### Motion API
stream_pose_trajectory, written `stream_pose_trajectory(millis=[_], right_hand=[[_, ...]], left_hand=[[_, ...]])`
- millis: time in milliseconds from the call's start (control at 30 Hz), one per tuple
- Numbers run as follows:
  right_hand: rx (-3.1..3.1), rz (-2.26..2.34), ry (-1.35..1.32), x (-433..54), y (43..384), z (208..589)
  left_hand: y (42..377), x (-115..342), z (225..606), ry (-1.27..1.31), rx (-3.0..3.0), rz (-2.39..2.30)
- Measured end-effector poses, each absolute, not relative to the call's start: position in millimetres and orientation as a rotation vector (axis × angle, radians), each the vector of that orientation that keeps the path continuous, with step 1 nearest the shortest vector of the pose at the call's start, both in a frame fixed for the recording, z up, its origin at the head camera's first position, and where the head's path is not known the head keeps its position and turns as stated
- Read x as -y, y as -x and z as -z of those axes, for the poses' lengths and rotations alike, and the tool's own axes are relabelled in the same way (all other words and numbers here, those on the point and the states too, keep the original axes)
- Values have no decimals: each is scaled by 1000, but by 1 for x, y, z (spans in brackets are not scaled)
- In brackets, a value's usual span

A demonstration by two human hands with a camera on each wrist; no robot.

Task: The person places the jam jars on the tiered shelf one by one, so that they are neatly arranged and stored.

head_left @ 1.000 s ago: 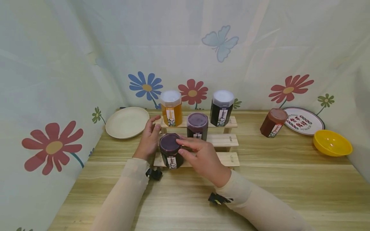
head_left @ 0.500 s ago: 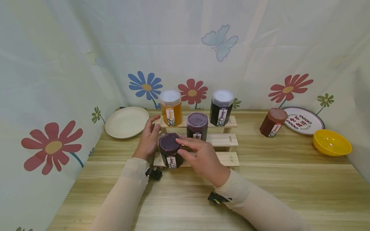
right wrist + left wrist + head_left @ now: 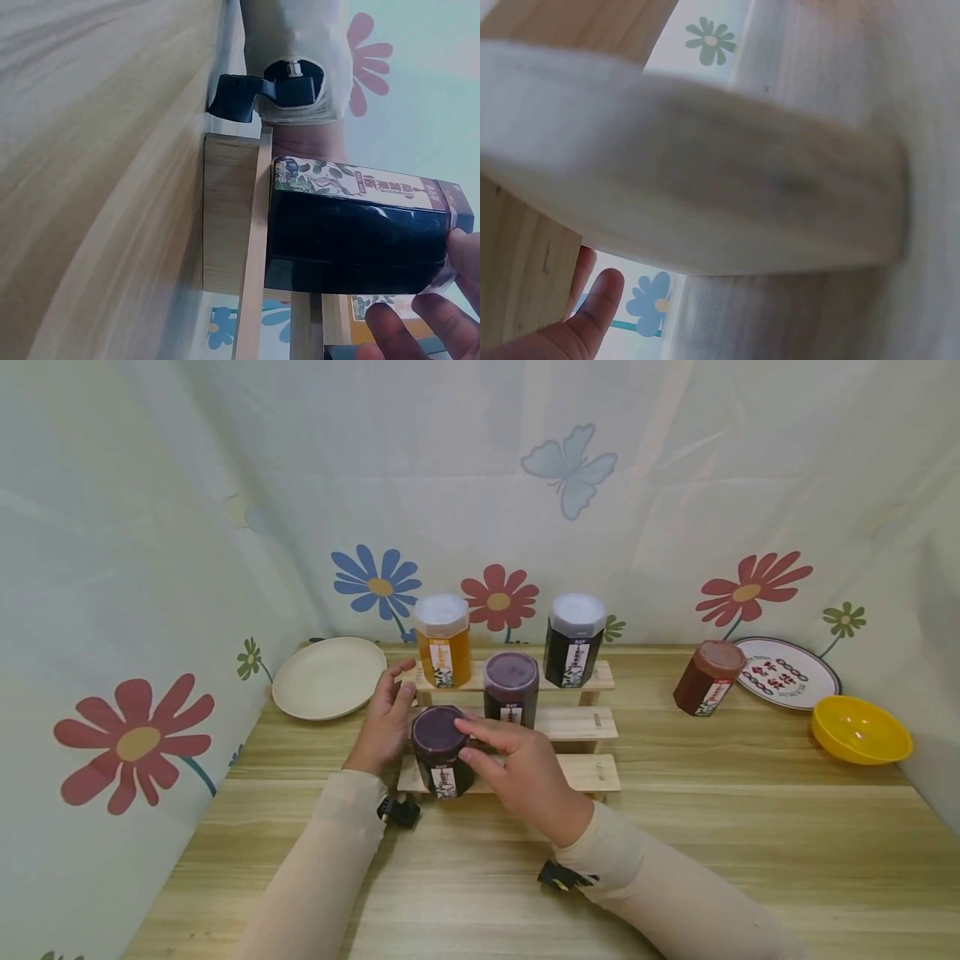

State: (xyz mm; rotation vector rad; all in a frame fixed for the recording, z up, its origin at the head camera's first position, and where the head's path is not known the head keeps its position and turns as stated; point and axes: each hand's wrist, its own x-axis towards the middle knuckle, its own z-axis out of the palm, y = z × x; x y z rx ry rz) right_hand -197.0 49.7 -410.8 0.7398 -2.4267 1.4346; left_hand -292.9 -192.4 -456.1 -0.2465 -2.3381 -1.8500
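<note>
In the head view a dark jar (image 3: pixel 438 752) with a purple lid and white label stands on the lowest step of a three-step wooden rack (image 3: pixel 577 770). My right hand (image 3: pixel 528 768) holds this jar by the right side of its lid, thumb and fingers bent at the lid's edge. The right wrist view shows the jar's dark side (image 3: pixel 352 240) on the step. My left hand (image 3: pixel 381 722) is at the rack's left side, fingers fairly straight, fingertips near the top step's end. In the left wrist view its fingers (image 3: pixel 600 304) show beside the wood; contact is unclear.
Another purple-lidded jar (image 3: pixel 512 685) stands on the middle step. An orange jar (image 3: pixel 444 647) and a dark white-lidded jar (image 3: pixel 574 643) occupy the top step. A cream plate (image 3: pixel 330 678) lies left; a reddish-brown jar (image 3: pixel 708 678), printed plate (image 3: pixel 787 677) and yellow bowl (image 3: pixel 862 732) are right.
</note>
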Motion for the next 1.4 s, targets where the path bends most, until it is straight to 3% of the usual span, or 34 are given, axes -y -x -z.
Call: stream_pose_trajectory(millis=[300,600,967,1400], right_hand=[[2490,-1493,-783,-57,196,401],[2443,-1552,-759,-89,191,361],[2315,-1468,-439,-158,203,323],[2432,-1394,-61,-223,228,313]], left_hand=[[294,193,459,226,2321,1898],[294,194,459,259,2312,1917],[294,195,459,246,2311,1933],[295,194,457,254,2316,1911]])
